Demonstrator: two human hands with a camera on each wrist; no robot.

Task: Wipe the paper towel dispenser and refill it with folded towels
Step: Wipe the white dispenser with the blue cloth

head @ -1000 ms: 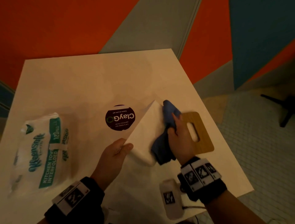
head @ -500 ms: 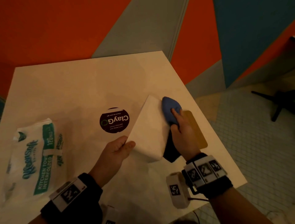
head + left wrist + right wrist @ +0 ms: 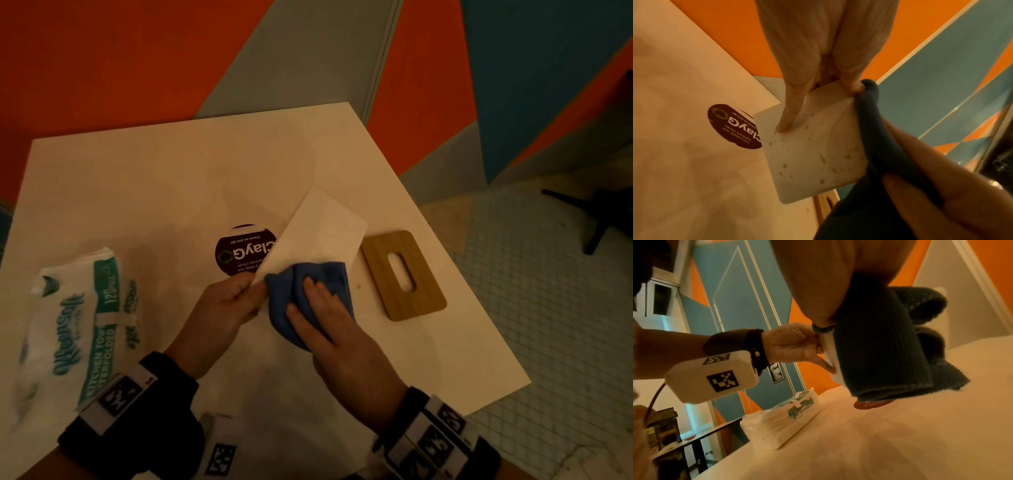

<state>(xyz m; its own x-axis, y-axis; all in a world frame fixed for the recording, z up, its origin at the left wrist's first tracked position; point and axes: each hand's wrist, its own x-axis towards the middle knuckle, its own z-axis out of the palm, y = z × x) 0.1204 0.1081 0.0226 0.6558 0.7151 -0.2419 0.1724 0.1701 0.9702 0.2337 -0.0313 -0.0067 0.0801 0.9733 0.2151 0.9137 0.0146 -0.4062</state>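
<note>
Above the middle of the worktop (image 3: 171, 192), fingers of the left hand (image 3: 222, 308) pinch the tilted dispenser (image 3: 322, 233) by its near corner, the right hand (image 3: 329, 325) grips a cloth (image 3: 284, 301) over its near edge, and the lid (image 3: 404, 274) and towel pack (image 3: 75, 325) lie apart towards opposite worktop edges.

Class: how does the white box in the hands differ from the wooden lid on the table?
The box is white; the lid is brown with an oblong slot. The left hand holds the box tilted; the lid lies flat on the table. The right hand holds a blue cloth against the box; nothing touches the lid. Both have rounded corners.
</note>
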